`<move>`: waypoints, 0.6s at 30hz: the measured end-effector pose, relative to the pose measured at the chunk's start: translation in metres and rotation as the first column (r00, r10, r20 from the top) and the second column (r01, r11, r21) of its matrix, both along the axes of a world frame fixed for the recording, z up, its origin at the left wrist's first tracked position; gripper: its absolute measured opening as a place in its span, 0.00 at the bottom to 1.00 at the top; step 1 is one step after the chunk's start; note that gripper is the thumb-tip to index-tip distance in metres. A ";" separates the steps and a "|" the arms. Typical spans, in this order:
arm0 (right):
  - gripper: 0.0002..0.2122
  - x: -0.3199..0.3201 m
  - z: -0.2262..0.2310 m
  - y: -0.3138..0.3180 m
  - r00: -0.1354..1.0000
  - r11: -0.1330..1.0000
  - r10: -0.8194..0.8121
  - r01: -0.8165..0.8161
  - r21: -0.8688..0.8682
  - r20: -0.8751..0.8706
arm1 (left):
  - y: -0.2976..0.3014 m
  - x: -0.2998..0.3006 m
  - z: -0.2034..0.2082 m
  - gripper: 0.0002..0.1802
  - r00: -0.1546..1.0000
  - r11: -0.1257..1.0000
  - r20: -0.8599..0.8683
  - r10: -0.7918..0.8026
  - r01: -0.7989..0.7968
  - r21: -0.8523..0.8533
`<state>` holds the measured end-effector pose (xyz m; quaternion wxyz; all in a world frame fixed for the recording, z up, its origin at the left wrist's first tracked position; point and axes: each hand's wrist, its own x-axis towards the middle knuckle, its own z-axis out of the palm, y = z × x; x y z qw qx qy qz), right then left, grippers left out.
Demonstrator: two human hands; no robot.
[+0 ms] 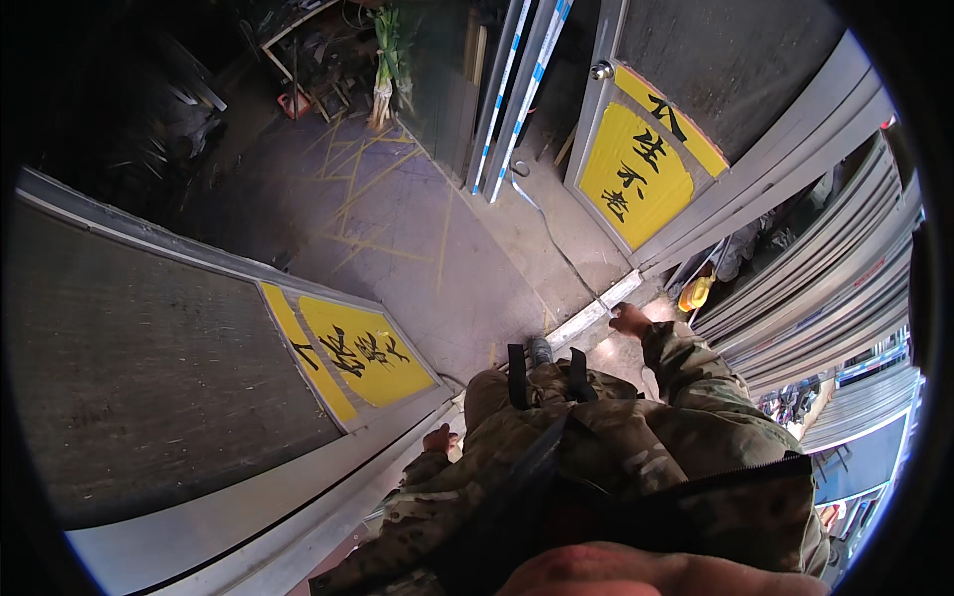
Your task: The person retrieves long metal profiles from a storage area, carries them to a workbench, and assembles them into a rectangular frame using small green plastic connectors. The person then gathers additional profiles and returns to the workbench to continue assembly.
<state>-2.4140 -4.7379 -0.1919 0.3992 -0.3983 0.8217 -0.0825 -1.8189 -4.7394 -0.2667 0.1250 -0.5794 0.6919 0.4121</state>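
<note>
My left hand (440, 439) hangs low beside my left leg, close to the frame of the left door (169, 348). Its fingers are curled in, and nothing shows in them. Reaching out from a camouflage sleeve (701, 372), my right hand (631, 321) is just above the near end of the pale door sill (596, 313). Its fingers are loosely bent and a little apart, with no held thing visible. A dark cable (561, 253) runs along the floor to the sill near that hand. One shoe (540, 350) shows at the sill.
The right door (735, 70), with a round knob (602, 71), bears a yellow paper sign (636, 174); another yellow sign (363, 350) is on the left door. Blue-and-white taped metal strips (512, 99) stand inside. Leeks (386, 74) lean farther in. A yellow bottle (697, 293) is at right.
</note>
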 end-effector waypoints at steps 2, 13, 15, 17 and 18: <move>0.19 -0.014 0.016 -0.097 0.994 0.989 0.099 -0.103 -0.106 -0.038 | -0.026 -0.015 0.003 0.15 0.977 0.976 0.084 -0.197 0.203 -0.073; 0.14 0.034 -0.004 -0.388 0.981 0.990 0.126 -0.116 -0.075 0.145 | -0.330 -0.024 -0.042 0.08 0.999 0.984 -0.035 0.012 -0.006 0.176; 0.09 0.031 -0.013 -0.403 0.983 0.960 0.096 -0.133 0.248 0.155 | -0.385 -0.015 -0.044 0.13 0.763 0.694 -0.062 0.643 -0.548 0.466; 0.08 0.030 -0.022 -0.420 0.970 0.923 0.011 -0.104 0.371 0.244 | -0.438 0.000 -0.044 0.18 0.474 0.410 -0.025 0.880 -0.731 0.546; 0.07 0.029 -0.028 -0.433 0.943 0.934 -0.035 -0.087 0.347 0.331 | -0.464 0.008 -0.045 0.21 0.437 0.388 -0.022 0.899 -0.774 0.501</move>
